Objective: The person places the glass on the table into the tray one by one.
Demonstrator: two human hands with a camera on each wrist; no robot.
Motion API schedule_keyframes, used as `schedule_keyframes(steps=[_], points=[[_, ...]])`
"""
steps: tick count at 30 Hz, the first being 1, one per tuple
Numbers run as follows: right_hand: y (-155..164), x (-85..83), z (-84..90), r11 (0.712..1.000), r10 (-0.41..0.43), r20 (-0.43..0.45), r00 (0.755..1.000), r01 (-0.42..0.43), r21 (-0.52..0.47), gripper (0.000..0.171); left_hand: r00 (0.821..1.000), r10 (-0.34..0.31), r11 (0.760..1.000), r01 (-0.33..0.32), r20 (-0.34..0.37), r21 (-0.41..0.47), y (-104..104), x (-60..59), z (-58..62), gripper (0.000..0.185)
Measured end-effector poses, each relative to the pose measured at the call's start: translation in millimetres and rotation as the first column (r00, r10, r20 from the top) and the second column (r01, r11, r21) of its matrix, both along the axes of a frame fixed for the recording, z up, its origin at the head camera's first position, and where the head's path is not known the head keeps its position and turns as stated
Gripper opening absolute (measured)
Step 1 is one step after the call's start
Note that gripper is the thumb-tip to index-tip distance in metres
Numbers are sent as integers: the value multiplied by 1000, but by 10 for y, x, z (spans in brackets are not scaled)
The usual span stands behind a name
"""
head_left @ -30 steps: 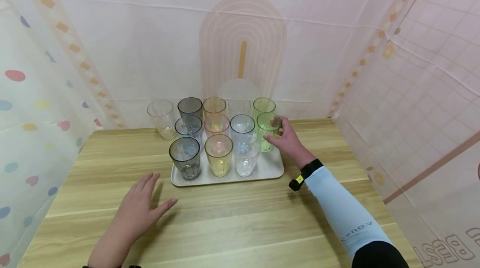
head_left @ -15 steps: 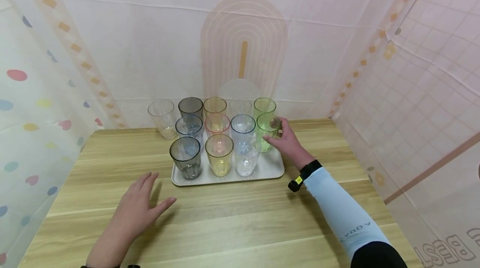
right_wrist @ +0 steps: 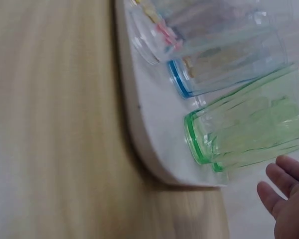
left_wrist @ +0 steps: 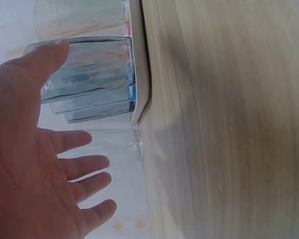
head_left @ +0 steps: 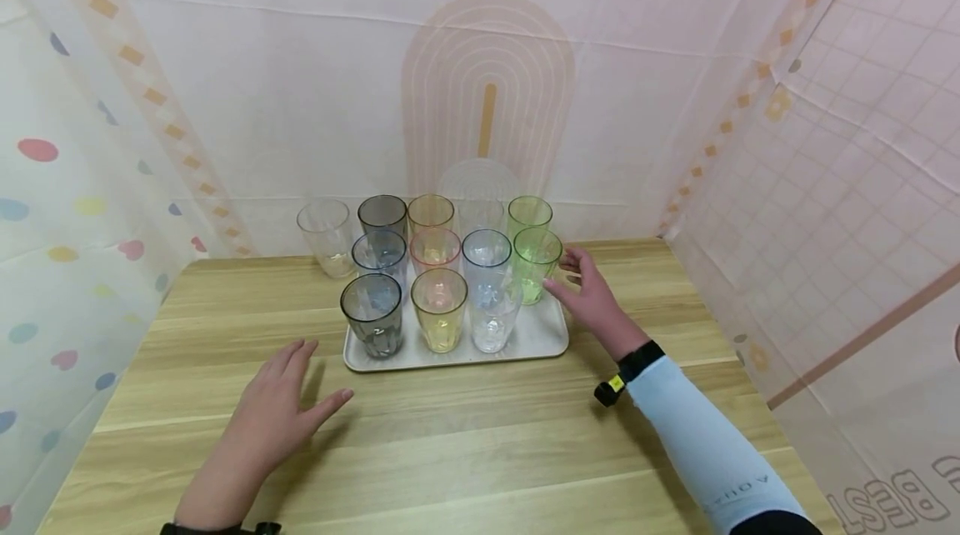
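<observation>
Where it gripped before, right hand (head_left: 596, 302) off green cup (head_left: 537, 262), fingers spread, left hand (head_left: 281, 402) flat, unmoved.

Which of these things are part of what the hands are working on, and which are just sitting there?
In the work:
- green cup, nearest the right hand, apart from it
- tray it stands on
- left hand, flat on the table

Just lying about:
- clear cup off the tray
- grey cup
- yellow cup

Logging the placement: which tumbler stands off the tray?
The clear tumbler at the far left stands on the table; the others sit on the white tray.
</observation>
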State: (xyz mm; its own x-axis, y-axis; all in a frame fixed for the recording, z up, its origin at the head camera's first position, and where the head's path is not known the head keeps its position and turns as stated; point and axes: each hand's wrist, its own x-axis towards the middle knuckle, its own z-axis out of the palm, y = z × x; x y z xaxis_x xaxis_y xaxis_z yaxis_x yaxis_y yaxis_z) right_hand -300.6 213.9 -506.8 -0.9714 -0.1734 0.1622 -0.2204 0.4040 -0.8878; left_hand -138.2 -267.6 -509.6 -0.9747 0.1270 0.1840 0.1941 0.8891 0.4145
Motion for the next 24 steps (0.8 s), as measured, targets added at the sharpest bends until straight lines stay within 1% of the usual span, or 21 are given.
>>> schedule_keyframes(steps=[4, 6, 10, 12, 15, 18, 20, 24], points=[[135, 304, -11, 995, 15, -28, 1000, -12, 97, 78, 1000, -8, 1000, 8, -16, -3, -4, -17, -15, 100], [179, 465, -26, 985, 30, -33, 999, -24, 169, 81, 1000, -10, 1000, 10, -26, -5, -8, -23, -22, 100], [235, 736, -75, 946, 72, -55, 996, -51, 319, 87, 1000, -11, 1000, 11, -30, -1, -5, -28, -32, 100], [256, 843, -97, 921, 98, -85, 992, -58, 386, 88, 1000, -10, 1000, 10, -22, 1, 3, -29, -37, 100], [273, 963, -116, 878, 137, -154, 979, -48, 477, 87, 1000, -8, 1000, 8, -13, 1, 4, -27, -37, 100], [292, 1048, -132, 838, 174, -226, 958, -23, 544, 86, 1000, -4, 1000, 4, -18, -2, 0, -25, -40, 100], [308, 1095, -137, 822, 187, -254, 949, -9, 570, 86, 1000, 0, 1000, 0, -24, -2, -4, -22, -43, 100], [341, 1173, -154, 806, 188, -278, 942, 13, 591, 85, 999, 4, 1000, -4, -32, 1, -12, -15, -43, 99]])
